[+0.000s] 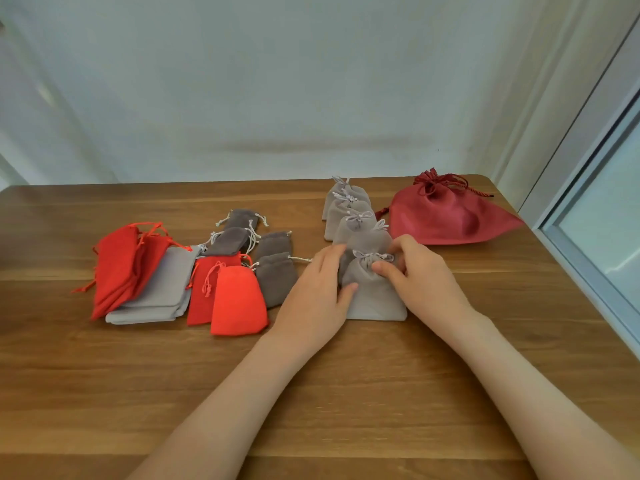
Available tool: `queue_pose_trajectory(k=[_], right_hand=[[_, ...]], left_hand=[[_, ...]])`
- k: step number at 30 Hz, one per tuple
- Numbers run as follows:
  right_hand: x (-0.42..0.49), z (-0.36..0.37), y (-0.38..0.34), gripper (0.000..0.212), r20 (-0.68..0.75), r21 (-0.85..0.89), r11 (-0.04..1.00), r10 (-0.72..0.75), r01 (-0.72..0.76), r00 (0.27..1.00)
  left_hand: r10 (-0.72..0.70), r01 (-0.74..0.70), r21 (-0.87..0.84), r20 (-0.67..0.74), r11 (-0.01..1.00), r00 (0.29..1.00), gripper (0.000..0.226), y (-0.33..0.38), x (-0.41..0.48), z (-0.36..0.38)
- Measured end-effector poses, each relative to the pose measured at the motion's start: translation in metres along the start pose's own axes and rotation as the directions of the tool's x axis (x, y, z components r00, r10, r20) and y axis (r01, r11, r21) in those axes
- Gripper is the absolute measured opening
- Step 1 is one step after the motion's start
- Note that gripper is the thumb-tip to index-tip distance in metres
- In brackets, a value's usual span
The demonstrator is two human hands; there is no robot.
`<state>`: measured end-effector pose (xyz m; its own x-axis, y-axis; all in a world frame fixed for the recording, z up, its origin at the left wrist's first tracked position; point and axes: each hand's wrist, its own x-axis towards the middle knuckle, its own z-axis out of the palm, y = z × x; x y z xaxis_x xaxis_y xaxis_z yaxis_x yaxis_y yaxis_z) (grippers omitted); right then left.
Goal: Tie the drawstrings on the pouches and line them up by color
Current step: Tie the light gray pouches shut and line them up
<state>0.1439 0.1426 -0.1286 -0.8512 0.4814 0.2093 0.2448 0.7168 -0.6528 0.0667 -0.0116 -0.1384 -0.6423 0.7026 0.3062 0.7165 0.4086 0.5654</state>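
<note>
**A:** Which step is this?

**B:** Seating a tied light grey pouch (375, 296) at the near end of the grey row (348, 209) on the table (346, 393). The left hand (317, 292) cups its side, and the right hand (420, 277) pinches its neck beside the bow.

**A:** And next?

**B:** Probably release it, then fetch an untied one from the pile (180, 271) on the left.

The wooden tabletop (346, 393) carries a loose heap at left: red pouches (117, 268), flat light grey pouches (162, 292) and dark grey pouches (277, 278). Right of centre, tied light grey pouches (349, 216) overlap in a row behind the front pouch (374, 299). A large dark red bag (446, 216) lies far right.
</note>
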Motion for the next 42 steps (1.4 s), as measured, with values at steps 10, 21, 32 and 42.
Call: queue_pose_trajectory(k=[10, 21, 32, 42], right_hand=[[-0.008, 0.009, -0.014, 0.040, -0.226, -0.147, 0.967, -0.238, 0.209, 0.945], [-0.019, 0.020, -0.026, 0.040, -0.066, -0.186, 0.890, -0.434, 0.417, 0.898], [-0.023, 0.040, -0.066, 0.030, -0.036, -0.224, 0.844, -0.506, 0.487, 0.862], [-0.028, 0.078, -0.113, 0.026, 0.029, -0.117, 0.821, -0.560, 0.559, 0.828]], left_hand=[[0.050, -0.036, 0.091, -0.158, 0.995, 0.986, 0.029, -0.005, -0.001, -0.005], [-0.065, 0.129, 0.192, -0.306, 0.973, 0.950, 0.038, -0.008, -0.003, -0.026], [-0.328, 0.530, 0.594, -0.421, 0.605, 0.846, 0.028, -0.049, -0.022, -0.078], [-0.520, 0.623, 0.537, -0.353, 0.568, 0.778, 0.018, -0.080, -0.048, -0.102]])
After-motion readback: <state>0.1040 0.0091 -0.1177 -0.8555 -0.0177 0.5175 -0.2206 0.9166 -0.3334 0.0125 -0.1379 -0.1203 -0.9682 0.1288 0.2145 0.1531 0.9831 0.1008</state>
